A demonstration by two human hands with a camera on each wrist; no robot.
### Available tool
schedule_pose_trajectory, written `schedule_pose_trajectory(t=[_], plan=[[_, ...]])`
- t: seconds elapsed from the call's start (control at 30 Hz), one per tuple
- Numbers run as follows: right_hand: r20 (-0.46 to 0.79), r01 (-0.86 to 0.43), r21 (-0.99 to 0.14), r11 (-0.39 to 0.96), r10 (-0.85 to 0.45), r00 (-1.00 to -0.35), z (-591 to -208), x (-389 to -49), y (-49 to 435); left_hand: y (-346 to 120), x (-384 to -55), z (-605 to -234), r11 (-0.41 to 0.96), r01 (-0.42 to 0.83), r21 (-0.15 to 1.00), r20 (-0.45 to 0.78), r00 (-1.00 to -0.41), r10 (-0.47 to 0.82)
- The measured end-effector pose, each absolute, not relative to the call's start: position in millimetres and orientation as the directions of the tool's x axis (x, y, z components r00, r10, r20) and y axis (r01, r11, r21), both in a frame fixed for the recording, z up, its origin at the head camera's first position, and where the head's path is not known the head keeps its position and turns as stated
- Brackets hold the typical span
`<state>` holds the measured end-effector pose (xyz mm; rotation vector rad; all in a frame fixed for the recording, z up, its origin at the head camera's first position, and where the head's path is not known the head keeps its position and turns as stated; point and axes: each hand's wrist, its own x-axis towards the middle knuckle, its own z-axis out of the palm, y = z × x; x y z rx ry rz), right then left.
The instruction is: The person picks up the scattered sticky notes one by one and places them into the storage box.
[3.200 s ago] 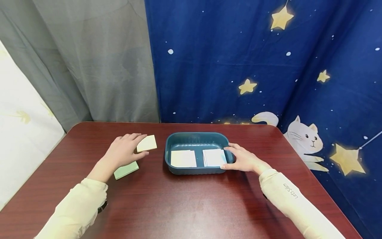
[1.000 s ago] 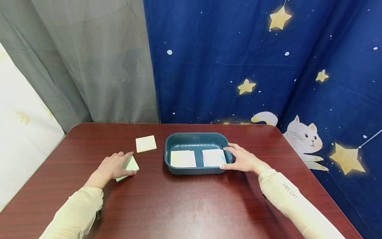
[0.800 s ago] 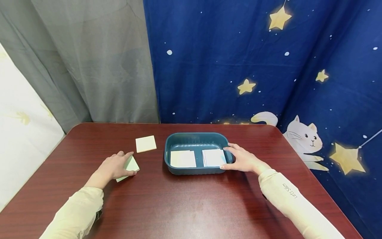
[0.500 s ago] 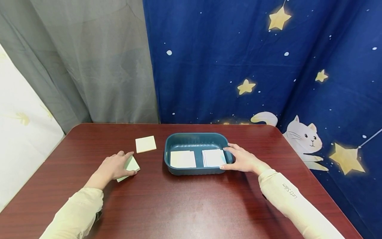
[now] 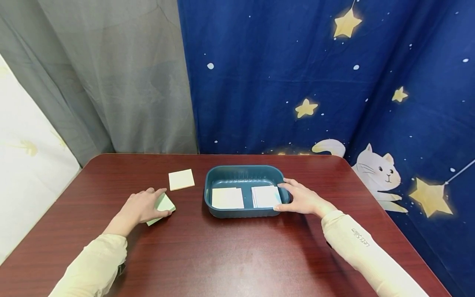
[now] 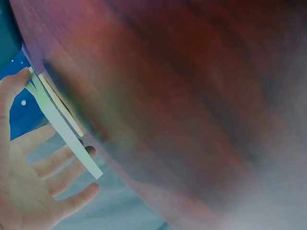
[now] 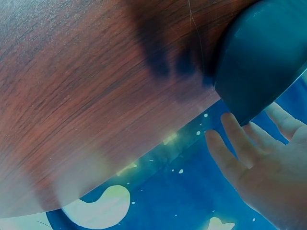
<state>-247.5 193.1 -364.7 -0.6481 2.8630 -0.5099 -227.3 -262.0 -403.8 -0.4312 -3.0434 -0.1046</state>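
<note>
My left hand [image 5: 141,207] pinches a pale green sticky note pad [image 5: 163,202] between thumb and fingers at the left of the table; the palm hides part of it. In the left wrist view, the edge of the green pad [image 6: 67,132] runs from thumb to fingers, its sheets slightly parted near the thumb. A pale yellow pad [image 5: 181,180] lies just beyond that hand. My right hand [image 5: 302,197] grips the right end of a dark teal box [image 5: 243,213], thumb at the front rim. Inside the box are a cream note stack [image 5: 227,198] and a white-and-blue stack [image 5: 266,196].
The reddish-brown wooden table [image 5: 230,260] spans the view, its back edge close behind the box. Behind it hang a grey curtain [image 5: 137,82] and a blue star-patterned curtain [image 5: 259,82].
My left hand has moved from beside the yellow pad down to the green pad and taken hold of it. The green pad has since shifted slightly right. My right hand stays on the box.
</note>
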Motion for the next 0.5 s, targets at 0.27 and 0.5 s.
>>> schedule_pose_trajectory(t=[0.27, 0.5], plan=[[-0.078, -0.393, -0.359, 0.847, -0.447, -0.891, -365, -248, 193, -255, -227, -388, 0.952, 0.303, 0.037, 0.105, -0.949, 0.298], [-0.076, -0.394, -0.357, 0.847, -0.447, -0.891, -365, -247, 193, -245, -230, -376, 0.943, 0.333, 0.015, 0.135, -0.935, 0.328]])
